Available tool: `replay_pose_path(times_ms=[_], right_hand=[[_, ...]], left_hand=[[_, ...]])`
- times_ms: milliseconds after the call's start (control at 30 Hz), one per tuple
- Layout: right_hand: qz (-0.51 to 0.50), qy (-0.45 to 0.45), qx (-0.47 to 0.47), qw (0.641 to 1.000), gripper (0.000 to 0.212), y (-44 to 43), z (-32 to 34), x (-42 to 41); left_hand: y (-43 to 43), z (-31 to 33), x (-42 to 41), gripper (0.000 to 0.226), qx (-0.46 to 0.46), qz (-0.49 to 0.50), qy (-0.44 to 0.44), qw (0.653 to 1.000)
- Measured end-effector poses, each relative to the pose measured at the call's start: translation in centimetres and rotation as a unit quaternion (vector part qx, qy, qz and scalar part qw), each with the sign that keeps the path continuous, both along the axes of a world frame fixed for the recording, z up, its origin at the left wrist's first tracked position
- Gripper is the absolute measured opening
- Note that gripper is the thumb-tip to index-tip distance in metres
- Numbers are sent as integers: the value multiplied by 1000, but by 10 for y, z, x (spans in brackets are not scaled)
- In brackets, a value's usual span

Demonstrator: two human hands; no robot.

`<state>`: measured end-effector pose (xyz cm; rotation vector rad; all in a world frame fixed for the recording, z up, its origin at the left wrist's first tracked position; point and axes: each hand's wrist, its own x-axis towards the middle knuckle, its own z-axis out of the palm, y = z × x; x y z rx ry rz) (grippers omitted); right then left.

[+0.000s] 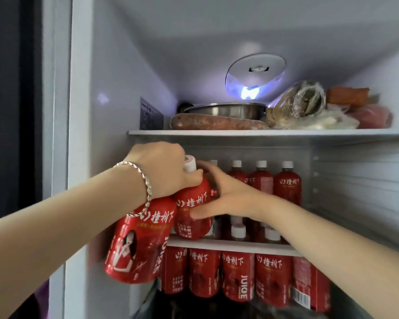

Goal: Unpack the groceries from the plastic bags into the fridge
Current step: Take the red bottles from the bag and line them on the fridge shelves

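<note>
I look into the open fridge. My left hand [164, 171], with a silver bracelet on the wrist, grips the necks of two red juice bottles from above: one [138, 245] hangs outside the middle shelf, the other [192, 210] stands at the shelf's front left, white cap showing. My right hand [226, 194] wraps round the side of that second bottle, thumb on its label. Behind it stands a row of several red bottles [274, 185] with white caps.
The middle shelf's front edge [235, 246] runs below my hands; more red bottles [237, 275] fill the level beneath. The top shelf [263, 132] carries a long sausage [217, 122], a steel pan [228, 109] and wrapped meats [309, 104]. The fridge's left wall [106, 134] is close.
</note>
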<state>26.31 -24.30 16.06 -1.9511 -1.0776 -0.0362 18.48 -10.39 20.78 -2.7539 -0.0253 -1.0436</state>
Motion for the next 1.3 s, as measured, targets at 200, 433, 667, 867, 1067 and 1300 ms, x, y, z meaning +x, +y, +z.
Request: replay_pose_path(times_ms=[200, 433, 667, 867, 1067, 1300], right_hand=[[-116, -153, 134, 972, 61, -10, -6, -16], [-242, -108, 147, 953, 55, -59, -14, -8], [-269, -19, 123, 955, 52, -84, -27, 12], [-317, -53, 148, 935, 89, -77, -45, 4], [-342, -206, 27, 917, 88, -62, -44, -16], [-495, -142, -149, 844, 98, -56, -38, 14]], left_hand=[[-26, 6, -3, 53, 26, -56, -47, 997], [-60, -7, 14, 33, -41, -183, -237, 953], [-80, -16, 42, 35, -78, -158, -189, 966], [-78, -42, 61, 38, -229, -176, -110, 951], [-77, -64, 68, 55, -339, -242, -78, 906], [-76, -76, 100, 62, -375, -291, 112, 873]])
